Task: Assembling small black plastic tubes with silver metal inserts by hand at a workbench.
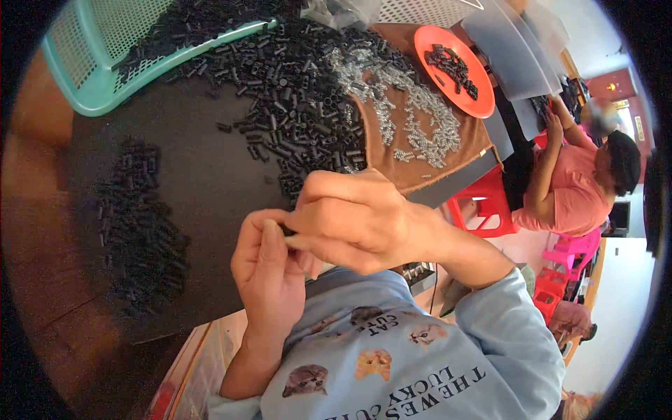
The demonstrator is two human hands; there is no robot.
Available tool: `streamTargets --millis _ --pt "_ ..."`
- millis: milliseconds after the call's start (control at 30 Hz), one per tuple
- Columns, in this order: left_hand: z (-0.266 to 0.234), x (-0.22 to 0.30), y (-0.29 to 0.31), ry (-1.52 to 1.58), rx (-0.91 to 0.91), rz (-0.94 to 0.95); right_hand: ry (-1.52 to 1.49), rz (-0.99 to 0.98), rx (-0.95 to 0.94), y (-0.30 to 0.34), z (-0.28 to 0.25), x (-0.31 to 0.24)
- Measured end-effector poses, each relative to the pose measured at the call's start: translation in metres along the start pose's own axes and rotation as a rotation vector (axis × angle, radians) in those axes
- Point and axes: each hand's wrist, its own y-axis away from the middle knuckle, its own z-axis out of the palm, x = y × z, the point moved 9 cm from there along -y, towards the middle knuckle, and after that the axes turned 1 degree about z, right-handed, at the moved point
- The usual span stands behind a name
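Observation:
Close in front of my body, my left hand [266, 269] and my right hand [357, 220] meet fingertip to fingertip. The thumb and fingers of my left hand are pinched round a small black plastic part [285, 229], of which only a bit shows. My right hand's fingers are closed at the same spot, hiding whatever they grip there. Beyond my hands spreads a big heap of short black plastic tubes [294, 105]. Many small silvery metal springs [427, 129] lie on a brown cloth [392, 150] to the right of the heap.
Another pile of black parts [140, 231] lies on the dark tabletop [210, 168] at left. A green mesh basket [91, 98] stands far left. An orange plate [483, 101] holds black pieces, near a clear plastic bin [514, 52]. A person in pink [577, 189] sits at right, near red stools [483, 203].

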Motion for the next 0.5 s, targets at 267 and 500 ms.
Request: streamTargets --millis 267,500 --pt "-0.011 0.007 0.000 -0.036 -0.083 0.045 0.134 0.122 -0.049 -0.068 0.009 0.073" --pt "-0.006 0.008 -0.005 -0.120 -0.039 0.072 0.535 0.144 -0.301 -0.086 0.055 0.096"
